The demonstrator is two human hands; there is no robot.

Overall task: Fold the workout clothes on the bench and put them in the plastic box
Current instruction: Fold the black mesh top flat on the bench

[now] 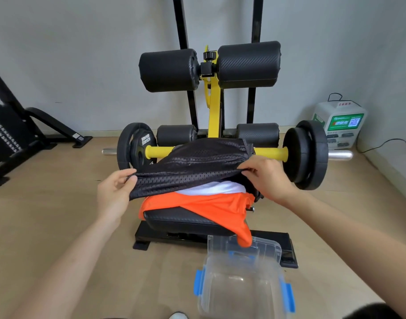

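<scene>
Black mesh garment (192, 166) is lifting off the bench (181, 218), pinched at each end by the left hand (115, 189) and right hand (266, 173).

Pulling it could be dragging the white piece (211, 188) and overhanging orange shirt (220, 208) onto the floor beside the plastic box (241, 288); how the garments are tangling underneath is hiding from me.
</scene>
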